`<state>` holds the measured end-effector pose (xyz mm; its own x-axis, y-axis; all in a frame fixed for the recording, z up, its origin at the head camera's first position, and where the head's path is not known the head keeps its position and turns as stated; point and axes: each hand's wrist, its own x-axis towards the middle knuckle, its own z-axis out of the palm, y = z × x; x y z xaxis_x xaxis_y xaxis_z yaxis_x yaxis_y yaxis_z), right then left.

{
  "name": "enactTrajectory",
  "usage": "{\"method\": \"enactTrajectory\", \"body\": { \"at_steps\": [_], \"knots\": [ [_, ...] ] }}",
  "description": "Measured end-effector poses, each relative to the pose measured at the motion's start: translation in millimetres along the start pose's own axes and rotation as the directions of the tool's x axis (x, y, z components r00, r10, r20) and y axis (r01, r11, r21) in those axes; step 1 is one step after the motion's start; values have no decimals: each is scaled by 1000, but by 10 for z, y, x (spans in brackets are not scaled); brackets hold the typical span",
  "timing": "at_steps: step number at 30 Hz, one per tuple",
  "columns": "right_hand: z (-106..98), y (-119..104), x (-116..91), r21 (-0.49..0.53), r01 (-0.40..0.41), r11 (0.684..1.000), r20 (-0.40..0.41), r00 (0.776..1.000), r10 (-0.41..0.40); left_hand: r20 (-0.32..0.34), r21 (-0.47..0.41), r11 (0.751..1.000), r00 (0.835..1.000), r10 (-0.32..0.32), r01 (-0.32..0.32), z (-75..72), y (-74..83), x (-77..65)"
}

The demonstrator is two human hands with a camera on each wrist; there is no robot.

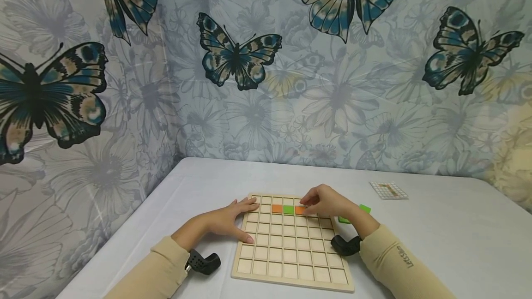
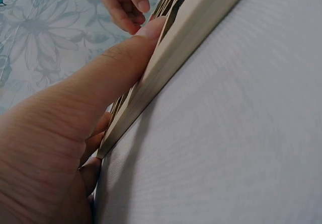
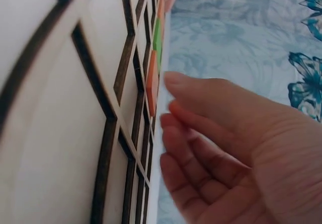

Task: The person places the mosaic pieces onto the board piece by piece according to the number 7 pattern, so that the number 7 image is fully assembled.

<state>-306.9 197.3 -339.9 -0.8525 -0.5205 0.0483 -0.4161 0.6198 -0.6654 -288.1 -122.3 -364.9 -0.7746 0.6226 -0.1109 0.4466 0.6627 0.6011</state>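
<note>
A light wooden grid board (image 1: 291, 272) lies on the white table. Along one row near its far side sit an orange tile (image 1: 277, 209), a green tile (image 1: 288, 209) and a second orange tile (image 1: 299, 210). My left hand (image 1: 226, 219) rests spread on the board's left edge, its thumb (image 2: 121, 58) on the frame in the left wrist view. Over the right-hand orange tile (image 3: 151, 83) hovers my right hand (image 1: 328, 201). In the right wrist view its fingers are loosely bent beside that tile, with nothing seen between them.
Loose green tiles (image 1: 344, 219) lie right of the board, partly hidden by the right forearm. Farther back is a small card with a grid pattern (image 1: 389, 190). Black wrist devices (image 1: 203, 262) hang below both sleeves. A butterfly-printed cloth (image 1: 257, 123) stands behind the table.
</note>
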Motion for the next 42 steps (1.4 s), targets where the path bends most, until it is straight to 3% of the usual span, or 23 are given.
{"method": "enactTrajectory", "body": {
  "at_steps": [19,34,42],
  "knots": [
    [-263,-59,-176,-71,-40,997,-23,999,38,-4,-2,1000,1000,5,-5,4,-6,9],
    [-361,88,-446,-81,-45,996,-67,997,40,1,1,1000,1000,15,-15,2,-4,11],
    [-413,167,-577,-69,-104,992,-96,991,97,1,-8,1000,1000,14,-14,6,8,4]
  ]
}}
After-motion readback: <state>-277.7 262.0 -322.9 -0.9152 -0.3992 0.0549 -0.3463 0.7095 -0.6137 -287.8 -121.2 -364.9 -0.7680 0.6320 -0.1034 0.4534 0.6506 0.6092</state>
